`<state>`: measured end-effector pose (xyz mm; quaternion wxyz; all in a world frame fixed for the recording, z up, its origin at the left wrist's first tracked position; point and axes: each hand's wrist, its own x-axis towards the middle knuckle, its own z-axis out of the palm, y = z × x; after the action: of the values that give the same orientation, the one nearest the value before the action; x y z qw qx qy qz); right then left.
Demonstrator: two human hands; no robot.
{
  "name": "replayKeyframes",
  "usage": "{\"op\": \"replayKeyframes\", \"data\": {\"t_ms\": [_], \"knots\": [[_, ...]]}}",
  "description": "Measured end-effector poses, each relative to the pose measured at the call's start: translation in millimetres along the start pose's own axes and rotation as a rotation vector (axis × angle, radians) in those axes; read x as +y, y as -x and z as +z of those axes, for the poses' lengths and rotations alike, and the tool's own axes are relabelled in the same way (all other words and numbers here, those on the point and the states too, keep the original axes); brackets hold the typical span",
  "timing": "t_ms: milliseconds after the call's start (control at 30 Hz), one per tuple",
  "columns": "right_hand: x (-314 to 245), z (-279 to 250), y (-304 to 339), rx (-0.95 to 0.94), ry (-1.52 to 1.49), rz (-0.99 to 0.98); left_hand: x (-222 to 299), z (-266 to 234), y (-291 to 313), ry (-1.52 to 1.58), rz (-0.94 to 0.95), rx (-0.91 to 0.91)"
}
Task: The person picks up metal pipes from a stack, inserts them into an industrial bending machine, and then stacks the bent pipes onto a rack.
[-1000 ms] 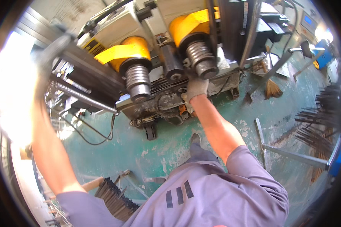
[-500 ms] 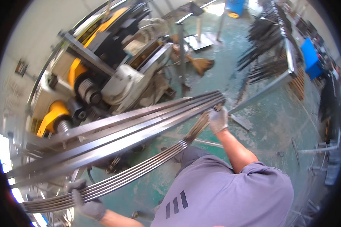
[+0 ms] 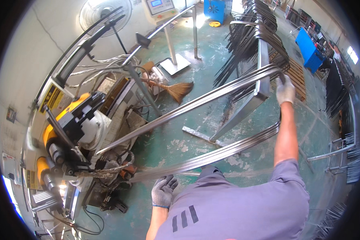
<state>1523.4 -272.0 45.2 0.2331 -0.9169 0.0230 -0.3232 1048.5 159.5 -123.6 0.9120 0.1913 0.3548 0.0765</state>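
Bent steel strips (image 3: 212, 98), a bundle of long shiny bars folded into a narrow hairpin, run across the middle of the frame from the rolling machine (image 3: 74, 132) at left to the upper right; the upper leg slopes up to the bend, the lower leg (image 3: 228, 150) sweeps back toward the lower centre. Right hand (image 3: 285, 90), gloved, is clenched round the bend at the upper right, just beside an upright steel rack post (image 3: 263, 64); left hand (image 3: 163, 192), gloved, hangs with fingers spread at the lower centre, just under the near ends of the lower leg, and whether it touches them I cannot tell. Such a bundle looks heavy, stiff along its length yet springy, smooth and likely to slide strip on strip; it wants a hold at the bend and another near the free ends. Yellow warning label (image 3: 52, 98) sits slanted on the machine's pale housing at left; pale rectangular papers (image 3: 6, 158) hang on the wall at the far left edge; a control box (image 3: 159, 7) with a small blue screen stands at top centre; a broom (image 3: 176, 90) lies on the green floor (image 3: 196, 132).
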Motion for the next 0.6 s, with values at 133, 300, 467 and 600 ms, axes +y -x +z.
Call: {"op": "replayKeyframes", "data": {"t_ms": [133, 300, 467, 600], "knots": [[60.3, 88.1, -70.0, -0.278, 0.259, 0.13, -39.9, 120.9, -21.4, -0.229, -0.015, -0.11], [94.6, 137.7, -169.5, -0.235, 0.378, -0.137, -66.6, 184.9, -38.7, -0.607, 0.151, 0.012], [48.6, 140.3, -214.3, -0.362, 0.335, -0.228, -65.7, 142.3, -25.4, -0.452, 0.261, 0.276], [13.6, 103.1, -209.2, -0.469, 0.578, -0.371, -79.0, 94.3, 16.1, -0.176, 0.345, 0.491]]}}
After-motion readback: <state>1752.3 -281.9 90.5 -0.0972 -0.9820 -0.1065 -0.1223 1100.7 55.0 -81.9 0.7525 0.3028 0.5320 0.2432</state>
